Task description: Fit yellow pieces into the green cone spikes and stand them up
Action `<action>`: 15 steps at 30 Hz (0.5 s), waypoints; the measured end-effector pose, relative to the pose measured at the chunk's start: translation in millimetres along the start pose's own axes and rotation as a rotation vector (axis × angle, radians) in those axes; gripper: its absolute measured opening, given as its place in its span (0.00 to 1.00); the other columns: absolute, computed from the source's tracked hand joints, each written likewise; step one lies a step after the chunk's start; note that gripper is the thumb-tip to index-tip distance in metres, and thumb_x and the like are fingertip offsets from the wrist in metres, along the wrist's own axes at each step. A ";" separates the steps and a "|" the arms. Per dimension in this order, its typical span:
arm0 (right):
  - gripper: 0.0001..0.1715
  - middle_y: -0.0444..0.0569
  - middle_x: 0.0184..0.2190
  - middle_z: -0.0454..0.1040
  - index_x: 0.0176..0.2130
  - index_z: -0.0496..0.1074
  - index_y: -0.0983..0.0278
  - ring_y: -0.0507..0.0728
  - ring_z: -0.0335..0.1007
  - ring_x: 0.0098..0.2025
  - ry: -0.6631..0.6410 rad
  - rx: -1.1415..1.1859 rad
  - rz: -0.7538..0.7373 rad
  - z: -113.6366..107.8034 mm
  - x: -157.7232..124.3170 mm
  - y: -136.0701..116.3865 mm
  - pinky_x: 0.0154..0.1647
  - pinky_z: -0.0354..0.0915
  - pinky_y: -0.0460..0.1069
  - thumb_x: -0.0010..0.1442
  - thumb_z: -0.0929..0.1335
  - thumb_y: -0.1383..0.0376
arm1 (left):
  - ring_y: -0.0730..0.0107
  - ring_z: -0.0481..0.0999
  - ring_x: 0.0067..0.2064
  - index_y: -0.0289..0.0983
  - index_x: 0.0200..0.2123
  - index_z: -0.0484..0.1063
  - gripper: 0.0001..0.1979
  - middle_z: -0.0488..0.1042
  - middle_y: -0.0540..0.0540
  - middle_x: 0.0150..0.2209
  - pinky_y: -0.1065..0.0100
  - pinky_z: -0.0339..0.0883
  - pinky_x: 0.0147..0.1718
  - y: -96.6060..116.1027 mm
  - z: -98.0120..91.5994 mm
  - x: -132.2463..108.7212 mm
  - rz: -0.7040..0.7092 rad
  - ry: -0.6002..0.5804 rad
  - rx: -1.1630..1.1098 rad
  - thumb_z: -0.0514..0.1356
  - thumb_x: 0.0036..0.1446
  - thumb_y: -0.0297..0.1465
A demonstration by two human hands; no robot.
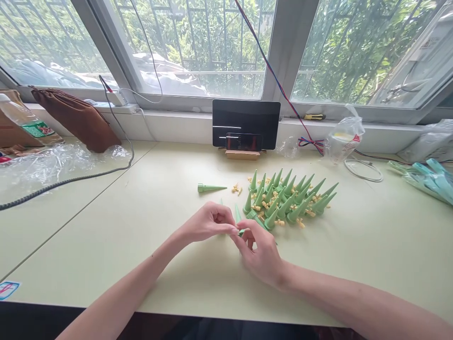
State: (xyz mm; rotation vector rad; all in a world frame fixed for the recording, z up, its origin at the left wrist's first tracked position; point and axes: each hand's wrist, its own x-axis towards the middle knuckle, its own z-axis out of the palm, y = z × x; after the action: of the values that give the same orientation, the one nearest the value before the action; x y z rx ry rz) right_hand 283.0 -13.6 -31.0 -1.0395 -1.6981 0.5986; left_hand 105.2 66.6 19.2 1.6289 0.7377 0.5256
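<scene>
My left hand (pixel 211 222) and my right hand (pixel 260 246) meet just above the table, thumbs and fingertips pinched together. A green plastic watering spike (pixel 238 213) points up between them, its base mostly covered by my right fingers. Whatever my left fingertips pinch is too small and covered to make out. Behind my left hand the tip of another green spike shows. To the right, a cluster of green spikes (pixel 299 212) stands point up, with small yellow valves at their bases. One spike (pixel 211 188) lies on its side beyond my hands, beside several loose yellow valves (pixel 236 189).
A tablet (pixel 246 120) and a phone (pixel 244 141) lean on a stand at the back. Left are a brown pouch (pixel 78 120), a bottle (pixel 31 123) and a black cable (pixel 81 177). Right are a plastic cup (pixel 343 141), a white cable (pixel 364 171) and bagged green tools (pixel 430 177).
</scene>
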 end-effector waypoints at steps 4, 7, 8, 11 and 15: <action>0.05 0.44 0.32 0.74 0.44 0.67 0.62 0.47 0.65 0.21 0.006 -0.001 -0.024 0.7 -0.5 0.0 0.21 0.61 0.43 0.69 0.65 0.62 | 0.77 0.62 0.23 0.33 0.27 0.77 0.10 0.74 0.48 0.22 0.73 0.54 0.22 -1.3 -1.1 0.3 -0.002 -0.008 0.014 0.68 0.53 0.35; 0.04 0.44 0.32 0.73 0.45 0.68 0.62 0.47 0.64 0.23 -0.018 0.002 -0.043 -0.1 0.1 -1.1 0.22 0.61 0.43 0.70 0.65 0.64 | 0.78 0.59 0.22 0.33 0.26 0.77 0.10 0.70 0.51 0.19 0.73 0.51 0.21 1.0 -1.3 0.3 -0.019 -0.010 0.051 0.68 0.53 0.35; 0.05 0.45 0.32 0.73 0.45 0.69 0.61 0.48 0.64 0.24 -0.034 0.001 -0.052 -0.8 0.3 -1.6 0.23 0.61 0.43 0.70 0.64 0.65 | 0.79 0.57 0.21 0.33 0.25 0.77 0.10 0.68 0.52 0.18 0.73 0.50 0.20 2.0 -1.3 0.3 -0.021 -0.015 0.069 0.67 0.53 0.34; 0.07 0.46 0.34 0.73 0.46 0.70 0.61 0.49 0.63 0.26 -0.082 0.000 -0.090 -3.5 1.1 -2.7 0.25 0.61 0.44 0.70 0.63 0.66 | 0.79 0.56 0.21 0.33 0.26 0.78 0.11 0.66 0.52 0.18 0.74 0.49 0.20 4.3 -1.9 -0.3 -0.013 -0.045 0.107 0.66 0.55 0.35; 0.09 0.46 0.33 0.71 0.46 0.70 0.61 0.50 0.63 0.29 -0.085 0.011 -0.144 -5.5 1.0 -2.2 0.28 0.61 0.45 0.70 0.62 0.69 | 0.79 0.56 0.20 0.32 0.26 0.78 0.18 0.64 0.51 0.18 0.74 0.47 0.18 5.3 -3.8 -1.6 0.012 -0.091 0.135 0.61 0.60 0.40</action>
State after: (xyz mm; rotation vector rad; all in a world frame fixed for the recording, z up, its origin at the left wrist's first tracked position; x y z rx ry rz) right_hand 287.2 -14.4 -26.8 -0.8862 -1.8248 0.5652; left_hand 102.4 67.6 25.2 1.7720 0.7089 0.4149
